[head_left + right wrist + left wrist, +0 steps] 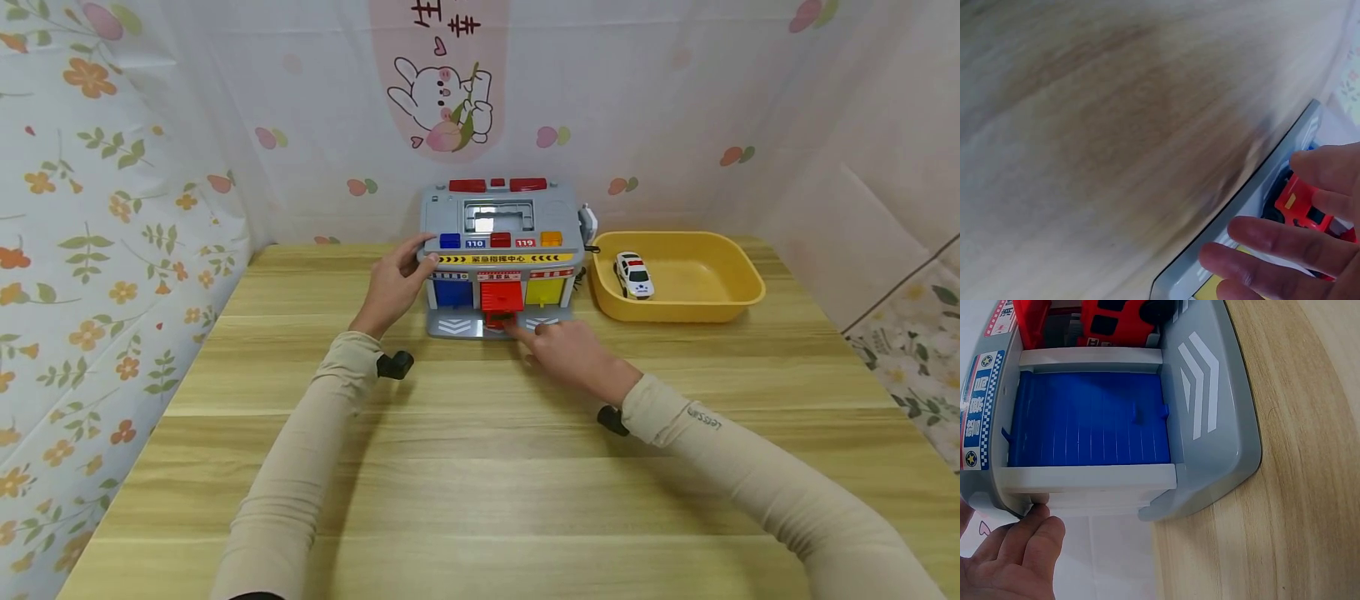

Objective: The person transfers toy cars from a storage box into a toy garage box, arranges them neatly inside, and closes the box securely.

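Note:
A grey toy garage (558, 217) stands at the back of the table, with a blue door (1085, 419), a yellow door (543, 292) and a raised red door (501, 294). Its upper left corner is held by my left hand (393, 283), thumb at the front edge and fingers by the roof. Under the red door sits a red toy vehicle (1113, 325), partly inside the middle bay. My right hand (573, 354) reaches in from the right, its extended index finger at this vehicle. The right wrist view shows the other fingers spread loosely beside the garage base (1175, 275).
A yellow plastic tub (697, 311) is to the right of the garage, holding a white toy police car (634, 277). Printed cloth (300, 100) hangs behind the wooden table (480, 467) and along its sides. A grey piece (588, 223) sticks out from the garage's right side.

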The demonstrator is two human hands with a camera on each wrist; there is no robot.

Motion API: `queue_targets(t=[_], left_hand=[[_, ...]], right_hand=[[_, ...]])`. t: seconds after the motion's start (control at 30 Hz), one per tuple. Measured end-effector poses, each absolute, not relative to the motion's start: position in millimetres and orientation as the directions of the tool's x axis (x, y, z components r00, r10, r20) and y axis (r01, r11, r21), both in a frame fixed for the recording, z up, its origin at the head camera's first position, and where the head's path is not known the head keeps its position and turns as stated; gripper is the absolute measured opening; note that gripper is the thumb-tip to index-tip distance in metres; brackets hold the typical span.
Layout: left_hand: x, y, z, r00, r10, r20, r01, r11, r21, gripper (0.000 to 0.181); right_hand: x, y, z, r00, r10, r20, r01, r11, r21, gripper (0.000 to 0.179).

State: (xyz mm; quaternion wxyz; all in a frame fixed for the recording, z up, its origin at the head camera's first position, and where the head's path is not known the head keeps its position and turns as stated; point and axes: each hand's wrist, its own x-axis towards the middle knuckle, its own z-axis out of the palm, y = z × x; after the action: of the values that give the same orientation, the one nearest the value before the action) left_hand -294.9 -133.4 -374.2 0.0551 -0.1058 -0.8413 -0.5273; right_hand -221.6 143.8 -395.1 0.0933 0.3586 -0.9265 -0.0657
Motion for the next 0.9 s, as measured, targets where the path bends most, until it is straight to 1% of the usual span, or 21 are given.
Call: queue_targets(t=[0.13, 0.43, 0.73, 0.9], left_hand=[[-295.2, -133.3, -374.5, -0.971, 0.122, 0.205, 0.238, 0.423, 0.875, 0.045], [-295.9, -133.2, -375.5, -0.972, 0.114, 0.203, 0.233, 0.431, 0.872, 0.045], [-296.5, -133.2, -376.5, -0.970, 0.117, 0.214, 0.244, 0.429, 0.870, 0.045], [-296.6, -133.5, -377.1, -0.972, 0.113, 0.208, 0.236, 0.430, 0.871, 0.045]], right_hand=[[-222.8, 143.9, -394.6, -0.732, -0.673, 0.110, -0.650, 0.737, 0.186, 0.048], [-224.3, 147.1, -398.9, -0.716, -0.685, 0.133, -0.656, 0.726, 0.206, 0.046], [-225.1, 146.4, -398.9, -0.719, -0.689, 0.098, -0.661, 0.720, 0.211, 0.044], [-226.1, 145.9, -398.1, -0.726, -0.681, 0.091, -0.662, 0.729, 0.175, 0.042]])
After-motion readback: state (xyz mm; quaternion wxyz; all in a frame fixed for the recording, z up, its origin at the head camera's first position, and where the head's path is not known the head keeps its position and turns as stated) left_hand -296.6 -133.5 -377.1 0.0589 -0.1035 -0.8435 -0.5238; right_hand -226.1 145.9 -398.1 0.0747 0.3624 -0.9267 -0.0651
